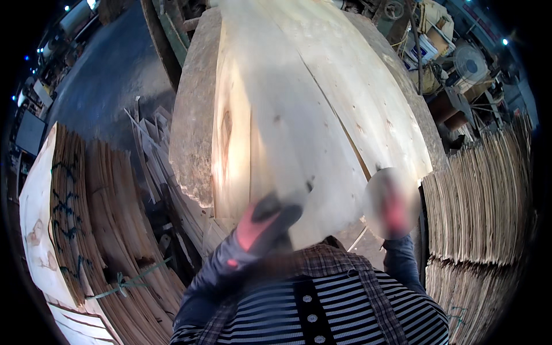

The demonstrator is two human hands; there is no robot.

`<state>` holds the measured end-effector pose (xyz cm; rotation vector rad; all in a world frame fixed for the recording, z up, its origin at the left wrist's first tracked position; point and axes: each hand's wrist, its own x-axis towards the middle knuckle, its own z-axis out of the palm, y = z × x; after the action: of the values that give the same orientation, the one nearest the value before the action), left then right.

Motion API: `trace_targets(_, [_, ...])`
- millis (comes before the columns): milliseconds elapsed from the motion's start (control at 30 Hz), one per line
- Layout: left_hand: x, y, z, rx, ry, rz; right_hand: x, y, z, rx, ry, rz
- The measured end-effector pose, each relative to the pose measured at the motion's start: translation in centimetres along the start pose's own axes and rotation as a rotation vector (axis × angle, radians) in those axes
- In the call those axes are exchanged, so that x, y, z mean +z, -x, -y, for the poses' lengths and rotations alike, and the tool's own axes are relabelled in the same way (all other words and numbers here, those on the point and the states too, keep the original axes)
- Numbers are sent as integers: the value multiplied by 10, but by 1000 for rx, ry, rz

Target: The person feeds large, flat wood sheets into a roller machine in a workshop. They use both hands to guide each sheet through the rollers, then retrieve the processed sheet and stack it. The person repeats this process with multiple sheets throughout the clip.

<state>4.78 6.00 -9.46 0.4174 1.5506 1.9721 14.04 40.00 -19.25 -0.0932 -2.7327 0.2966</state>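
Long pale wood veneer sheets (299, 126) lie over a worn table that runs away from me, with a dark split between two of them. My left hand (267, 224), in a red and dark glove, is closed at the near left corner of the middle sheet, whose near edge is smeared by motion. My right hand (394, 207), in a reddish glove, is at the near end of the right-hand sheet (385, 115). A round blur covers its fingers, so their grip is hidden.
Bundled veneer stacks (126, 213) stand at the left, tied with green cord (129, 282). Tall veneer stacks (477, 201) rise at the right. Loose strips (152, 149) lean beside the table's worn edge (192, 115). A fan (470, 62) stands far right.
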Motion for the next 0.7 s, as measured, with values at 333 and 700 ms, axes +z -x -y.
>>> trace_targets(333, [-85,12,5,-70,275,-361,-6,-18,81,-438,-220,151])
trace_targets(700, [-128,-48,64,79,136,-896,77,-242,47,-451,-148,-62])
